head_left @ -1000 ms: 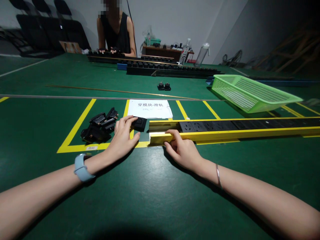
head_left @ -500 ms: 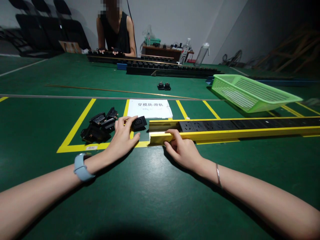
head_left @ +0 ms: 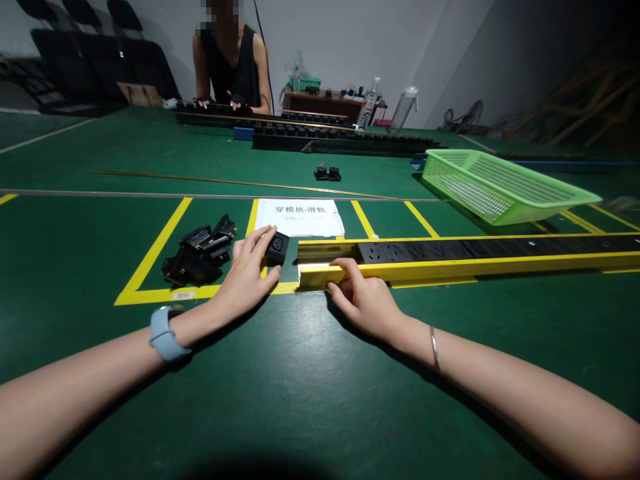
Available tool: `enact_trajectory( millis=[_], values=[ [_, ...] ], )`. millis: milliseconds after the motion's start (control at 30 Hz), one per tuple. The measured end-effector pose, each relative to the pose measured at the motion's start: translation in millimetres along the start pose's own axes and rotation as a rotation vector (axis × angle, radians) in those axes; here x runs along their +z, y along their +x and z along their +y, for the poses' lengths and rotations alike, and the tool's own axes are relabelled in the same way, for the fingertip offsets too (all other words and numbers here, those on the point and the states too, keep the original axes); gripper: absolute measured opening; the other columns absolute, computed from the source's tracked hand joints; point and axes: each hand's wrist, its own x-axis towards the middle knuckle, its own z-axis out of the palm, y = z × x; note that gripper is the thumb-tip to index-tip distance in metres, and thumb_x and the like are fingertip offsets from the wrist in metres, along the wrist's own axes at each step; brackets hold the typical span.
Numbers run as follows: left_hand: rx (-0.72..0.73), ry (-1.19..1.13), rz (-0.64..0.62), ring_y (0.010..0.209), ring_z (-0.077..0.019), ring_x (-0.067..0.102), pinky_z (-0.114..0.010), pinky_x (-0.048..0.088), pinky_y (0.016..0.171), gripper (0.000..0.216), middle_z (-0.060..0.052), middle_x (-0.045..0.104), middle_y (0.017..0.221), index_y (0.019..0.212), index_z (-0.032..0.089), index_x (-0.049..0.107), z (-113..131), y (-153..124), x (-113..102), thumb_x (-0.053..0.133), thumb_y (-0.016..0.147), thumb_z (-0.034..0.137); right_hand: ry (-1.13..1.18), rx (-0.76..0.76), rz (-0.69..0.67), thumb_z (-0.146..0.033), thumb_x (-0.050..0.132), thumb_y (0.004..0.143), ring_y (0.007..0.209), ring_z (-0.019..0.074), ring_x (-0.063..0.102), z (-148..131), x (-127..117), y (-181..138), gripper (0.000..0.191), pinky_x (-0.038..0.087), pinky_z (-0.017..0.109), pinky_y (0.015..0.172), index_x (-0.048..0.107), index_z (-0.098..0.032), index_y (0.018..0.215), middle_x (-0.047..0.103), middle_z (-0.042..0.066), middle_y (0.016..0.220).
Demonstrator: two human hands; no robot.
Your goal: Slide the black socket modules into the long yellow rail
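My left hand (head_left: 247, 273) pinches a small black socket module (head_left: 277, 247) between thumb and fingers, tilted up on the green table just left of the open end of a long yellow rail (head_left: 450, 267). Several black socket modules (head_left: 400, 251) sit in a row inside the rail. My right hand (head_left: 363, 300) grips the rail's near wall close to its left end. A pile of loose black modules (head_left: 199, 257) lies inside the yellow-taped box, left of my left hand.
A white paper label (head_left: 300, 217) lies behind the module. A light green basket (head_left: 500, 187) stands at the right. Two loose modules (head_left: 327, 173) lie farther back. A person (head_left: 230, 63) works at long black rails (head_left: 340, 140) across the table.
My left hand has tipped the black module up from lying flat, so its socket face now shows. My right hand and the rail have stayed put.
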Motion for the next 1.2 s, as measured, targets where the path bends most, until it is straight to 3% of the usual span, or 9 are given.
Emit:
enact_trajectory(
  millis=[167,500,733,1000,1200],
  values=[
    [0.025,-0.008,-0.022,0.129,-0.0282,0.033,-0.05,0.027,0.111,0.063,-0.009,0.038,0.144,0.142,0.022,0.03,-0.5,0.4,-0.4,0.051,0.083,0.021,0.001,-0.001,0.0,-0.031,0.046,0.091,0.046,0.0154,0.055,-0.7,-0.6,-0.3,0.034,0.03,0.023,0.05,0.043,-0.016,0.121,0.06,-0.005,0.055],
    [-0.06,-0.022,0.055,0.125,-0.0291,0.035,-0.051,0.027,0.111,0.054,-0.011,0.037,0.124,0.129,0.02,0.043,0.4,0.1,1.8,0.06,0.078,0.026,-0.004,-0.005,0.009,-0.031,0.046,0.091,0.045,0.0152,0.055,0.3,0.7,0.4,0.033,0.029,0.022,0.05,0.043,-0.017,0.12,0.06,-0.005,0.055],
    [-0.138,-0.157,0.034,0.115,-0.025,0.048,-0.046,0.042,0.1,0.048,-0.009,0.041,0.115,0.124,0.021,0.044,-3.4,0.5,3.0,0.06,0.08,0.034,-0.002,-0.006,0.002,-0.031,0.046,0.091,0.046,0.0157,0.056,-0.2,-0.3,-0.3,0.033,0.029,0.023,0.05,0.043,-0.017,0.12,0.06,-0.005,0.055],
    [-0.189,-0.265,0.049,0.101,-0.0219,0.058,-0.041,0.046,0.094,0.046,-0.009,0.055,0.114,0.117,0.019,0.046,-1.0,3.0,0.0,0.063,0.077,0.034,0.002,0.0,0.002,-0.031,0.046,0.091,0.046,0.0152,0.056,-0.1,-0.4,-0.1,0.034,0.03,0.022,0.05,0.044,-0.017,0.121,0.06,-0.005,0.056],
    [-0.168,-0.55,0.046,0.103,-0.0206,0.06,-0.04,0.046,0.096,0.047,-0.008,0.058,0.117,0.115,0.02,0.044,0.2,1.7,-0.4,0.065,0.075,0.031,0.0,-0.002,-0.001,-0.031,0.046,0.091,0.045,0.0147,0.054,-0.5,-0.5,0.3,0.034,0.03,0.022,0.05,0.044,-0.016,0.121,0.06,-0.005,0.055]
  ],
)
